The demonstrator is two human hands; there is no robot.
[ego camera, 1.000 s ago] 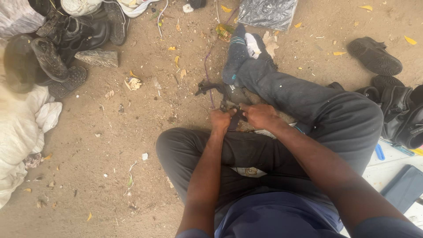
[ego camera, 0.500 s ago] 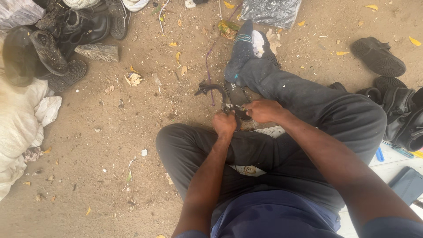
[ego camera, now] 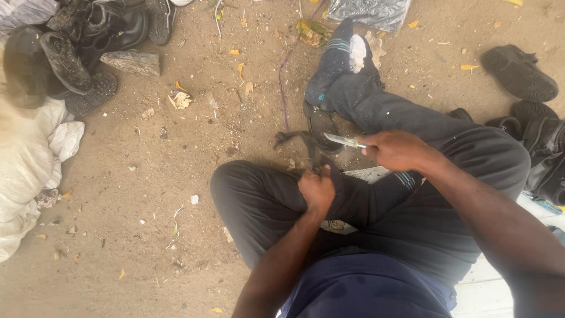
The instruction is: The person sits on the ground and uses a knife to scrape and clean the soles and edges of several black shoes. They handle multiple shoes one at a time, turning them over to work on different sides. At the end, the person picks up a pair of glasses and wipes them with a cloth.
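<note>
I sit on sandy ground with my legs folded in dark trousers [ego camera: 412, 200]. My left hand [ego camera: 318, 189] is closed around a thin black strap [ego camera: 297, 141] that runs forward over my knee, its far end curling on the sand. My right hand [ego camera: 397, 150] grips a small knife [ego camera: 341, 140] whose pale blade points left, toward the strap. The blade's tip is close to the strap; whether it touches I cannot tell. A dark shoe sole [ego camera: 322, 125] lies under the blade, beside my socked foot [ego camera: 338, 56].
A pile of black shoes [ego camera: 82, 41] lies at the top left above white sacks [ego camera: 29, 171]. More black shoes [ego camera: 521, 73] and a dark bag [ego camera: 544, 153] are on the right. A grey plastic sheet [ego camera: 368, 12] lies at the top. Yellow leaves litter the sand.
My hands were together on the strap; now my right hand has drawn back to the right with the knife showing. The view has tilted, so everything sits lower in the frame.
</note>
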